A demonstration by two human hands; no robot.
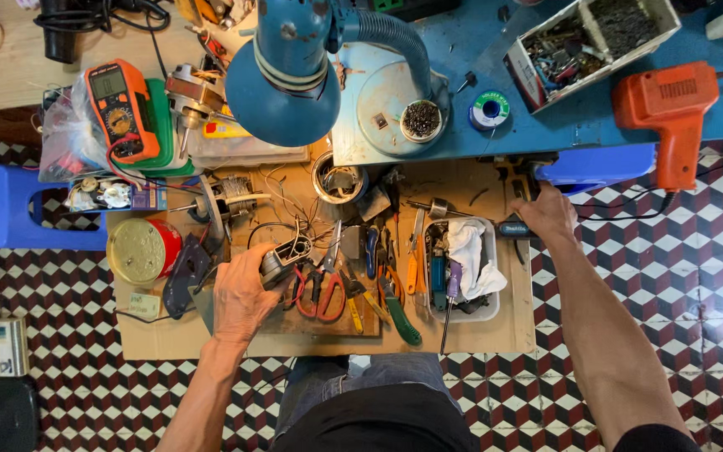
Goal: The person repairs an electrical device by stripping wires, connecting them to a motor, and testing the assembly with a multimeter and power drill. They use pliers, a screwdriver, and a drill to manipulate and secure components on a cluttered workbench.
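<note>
My left hand [242, 295] is closed around a small grey motor part [284, 258] with wires, held over the low wooden board [495, 335]. At the board's right edge, my right hand [548, 213] grips a dark-handled tool [512, 228] next to a white plastic tray [487, 311]. That tray holds a white rag [472, 255] and a few screwdrivers. Red-handled scissors [321, 289], pliers and a green-handled tool [401, 318] lie between my hands.
A blue desk lamp [290, 71] hangs over the bench. An orange multimeter [123, 109] sits at the left, an orange drill [671, 109] at the right. A solder spool [489, 110], a parts box [587, 46], a brass-lidded red tin [140, 249] and blue stools [2, 209] surround the board.
</note>
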